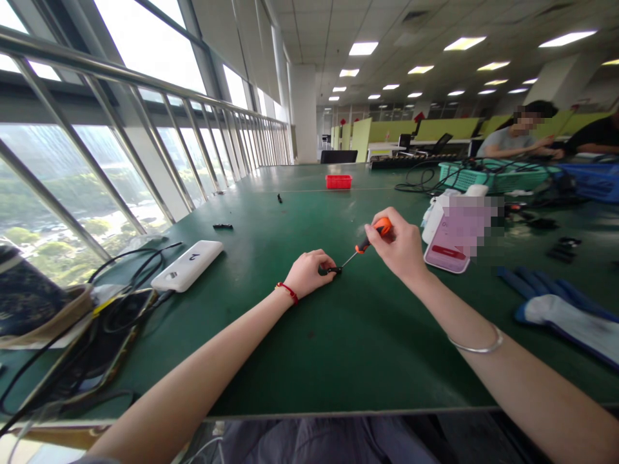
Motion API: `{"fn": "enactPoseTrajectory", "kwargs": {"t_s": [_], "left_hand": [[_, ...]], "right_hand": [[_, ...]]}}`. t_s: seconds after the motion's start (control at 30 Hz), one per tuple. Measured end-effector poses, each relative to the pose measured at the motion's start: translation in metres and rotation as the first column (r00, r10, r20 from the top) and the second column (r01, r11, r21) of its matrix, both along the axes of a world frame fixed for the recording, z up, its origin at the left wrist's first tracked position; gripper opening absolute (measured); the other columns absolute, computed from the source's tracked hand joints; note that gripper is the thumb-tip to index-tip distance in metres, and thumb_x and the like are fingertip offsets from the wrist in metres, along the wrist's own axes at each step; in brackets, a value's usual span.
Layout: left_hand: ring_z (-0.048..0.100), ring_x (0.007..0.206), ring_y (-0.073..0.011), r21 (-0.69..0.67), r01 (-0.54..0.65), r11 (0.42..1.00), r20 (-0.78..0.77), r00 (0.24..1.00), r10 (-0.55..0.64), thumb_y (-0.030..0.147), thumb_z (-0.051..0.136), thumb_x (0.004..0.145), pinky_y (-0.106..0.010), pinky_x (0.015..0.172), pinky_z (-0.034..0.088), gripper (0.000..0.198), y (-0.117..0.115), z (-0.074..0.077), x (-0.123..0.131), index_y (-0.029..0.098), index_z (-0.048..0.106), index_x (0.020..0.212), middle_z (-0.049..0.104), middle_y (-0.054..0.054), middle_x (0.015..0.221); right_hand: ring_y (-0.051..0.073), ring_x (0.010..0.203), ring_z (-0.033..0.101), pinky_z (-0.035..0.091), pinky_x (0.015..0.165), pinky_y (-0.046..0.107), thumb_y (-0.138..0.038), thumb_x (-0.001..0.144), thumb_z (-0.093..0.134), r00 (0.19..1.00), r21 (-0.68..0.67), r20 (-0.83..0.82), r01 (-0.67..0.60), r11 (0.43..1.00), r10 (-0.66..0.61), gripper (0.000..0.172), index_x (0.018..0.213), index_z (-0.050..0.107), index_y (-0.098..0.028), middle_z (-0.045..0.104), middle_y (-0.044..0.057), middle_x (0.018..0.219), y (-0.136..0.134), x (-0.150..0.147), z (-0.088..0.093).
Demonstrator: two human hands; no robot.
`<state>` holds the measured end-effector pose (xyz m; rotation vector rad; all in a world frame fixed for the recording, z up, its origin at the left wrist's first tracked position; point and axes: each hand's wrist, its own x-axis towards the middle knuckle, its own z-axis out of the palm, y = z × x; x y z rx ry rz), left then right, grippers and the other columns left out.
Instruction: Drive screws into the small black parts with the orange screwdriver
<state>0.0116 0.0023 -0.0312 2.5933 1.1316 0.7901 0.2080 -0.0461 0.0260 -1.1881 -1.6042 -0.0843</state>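
My right hand (399, 243) is closed around the orange and black handle of a screwdriver (362, 246). The thin metal shaft slants down to the left, and its tip meets a small black part (333, 270) on the green tabletop (271, 348). Pinched in the fingers of my left hand (309, 270), that black part lies low against the table; its exact kind is too small to make out. Two similar dark pieces lie farther off, one black strip (223, 226) to the left and another small black piece (279, 198) beyond it.
A red bin (338, 182) stands toward the far end. On the left are a white power bank (187, 265) and cables. On the right lie a phone (447, 241), blue and white gloves (570, 316), and a green basket (498, 177) with cables. A person (517, 135) sits beyond.
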Motion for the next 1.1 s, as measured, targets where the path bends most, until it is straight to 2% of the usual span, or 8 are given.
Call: {"fn": "enactPoseTrajectory", "kwargs": {"t_s": [0.17, 0.23, 0.33, 0.53, 0.7, 0.9, 1.03, 1.1], "left_hand": [[0.06, 0.075, -0.0136, 0.012, -0.016, 1.0, 0.035, 0.999, 0.015, 0.022, 0.059, 0.073, -0.025, 0.072, 0.047, 0.01, -0.0019, 0.0003, -0.0002, 0.018, 0.067, 0.078, 0.063, -0.001, 0.086], [0.06, 0.076, -0.014, -0.017, -0.04, 0.999, 0.059, 0.997, 0.04, 0.022, 0.059, 0.072, -0.025, 0.072, 0.048, 0.011, -0.0008, -0.0006, -0.0007, 0.018, 0.067, 0.08, 0.064, -0.001, 0.086], [0.061, 0.075, -0.0144, -0.066, -0.048, 0.997, 0.087, 0.995, 0.054, 0.022, 0.059, 0.072, -0.025, 0.071, 0.049, 0.013, 0.0024, -0.0028, -0.0017, 0.018, 0.067, 0.082, 0.066, -0.001, 0.082], [0.061, 0.073, -0.014, -0.062, -0.033, 0.998, 0.102, 0.994, 0.04, 0.022, 0.059, 0.072, -0.024, 0.068, 0.048, 0.014, 0.0056, -0.0048, -0.0027, 0.017, 0.068, 0.081, 0.067, -0.002, 0.08], [0.061, 0.074, -0.0144, -0.066, -0.038, 0.997, 0.091, 0.995, 0.044, 0.022, 0.06, 0.073, -0.024, 0.068, 0.048, 0.014, 0.0056, -0.0038, -0.0024, 0.017, 0.068, 0.082, 0.067, -0.002, 0.082], [0.061, 0.074, -0.0143, -0.069, -0.029, 0.997, 0.085, 0.996, 0.034, 0.022, 0.06, 0.073, -0.024, 0.069, 0.049, 0.014, 0.0065, -0.0038, -0.0026, 0.017, 0.068, 0.082, 0.067, -0.002, 0.082], [0.061, 0.073, -0.0141, -0.075, -0.022, 0.997, 0.086, 0.996, 0.029, 0.022, 0.06, 0.073, -0.024, 0.068, 0.049, 0.014, 0.0067, -0.0036, -0.0028, 0.017, 0.068, 0.083, 0.067, -0.002, 0.081], [0.061, 0.073, -0.0142, -0.074, -0.02, 0.997, 0.082, 0.996, 0.026, 0.022, 0.06, 0.073, -0.024, 0.068, 0.049, 0.014, 0.0068, -0.0035, -0.0029, 0.017, 0.068, 0.082, 0.067, -0.002, 0.081]], "right_hand": [[0.011, 0.051, 0.046, 0.034, 0.053, 0.023, -0.04, 0.079, 0.052, 1.0, 0.008, -0.003, -0.011, 1.0, 0.011, 0.022, 0.068, 0.052, -0.021, 0.05, -0.002, 0.055, -0.0014, -0.0004, 0.0007], [0.012, 0.053, 0.048, 0.036, 0.054, 0.023, -0.032, 0.076, 0.052, 0.999, 0.001, 0.002, -0.034, 0.999, 0.034, 0.011, 0.077, 0.054, -0.021, 0.053, -0.003, 0.057, -0.0025, -0.0007, 0.0004], [0.013, 0.053, 0.05, 0.036, 0.055, 0.024, -0.027, 0.073, 0.051, 0.999, -0.022, 0.016, -0.052, 0.998, 0.052, 0.018, 0.09, 0.054, -0.021, 0.055, -0.003, 0.061, -0.0035, -0.0009, 0.0002], [0.012, 0.05, 0.047, 0.033, 0.051, 0.024, -0.042, 0.081, 0.048, 0.999, -0.07, 0.033, 0.035, 0.997, -0.032, 0.025, 0.072, 0.057, -0.02, 0.053, -0.001, 0.056, -0.0032, -0.0019, 0.0018], [0.013, 0.053, 0.049, 0.035, 0.053, 0.024, -0.029, 0.075, 0.051, 1.0, -0.061, 0.017, -0.01, 0.998, 0.011, 0.024, 0.097, 0.055, -0.02, 0.054, -0.003, 0.061, -0.0043, -0.0021, 0.0019], [0.013, 0.049, 0.046, 0.032, 0.051, 0.025, -0.043, 0.082, 0.046, 0.998, -0.092, 0.051, 0.05, 0.994, -0.045, 0.027, 0.072, 0.059, -0.02, 0.05, -0.001, 0.053, -0.0062, -0.0031, 0.0033], [0.013, 0.052, 0.048, 0.033, 0.053, 0.024, -0.032, 0.076, 0.051, 1.0, -0.068, 0.016, 0.003, 0.998, -0.002, 0.023, 0.095, 0.056, -0.021, 0.054, -0.003, 0.062, -0.0067, -0.0041, 0.0027], [0.013, 0.052, 0.048, 0.033, 0.053, 0.024, -0.034, 0.076, 0.051, 0.999, -0.073, 0.024, 0.028, 0.997, -0.027, 0.022, 0.092, 0.055, -0.021, 0.053, -0.003, 0.06, -0.0066, -0.0045, 0.0024]]}}
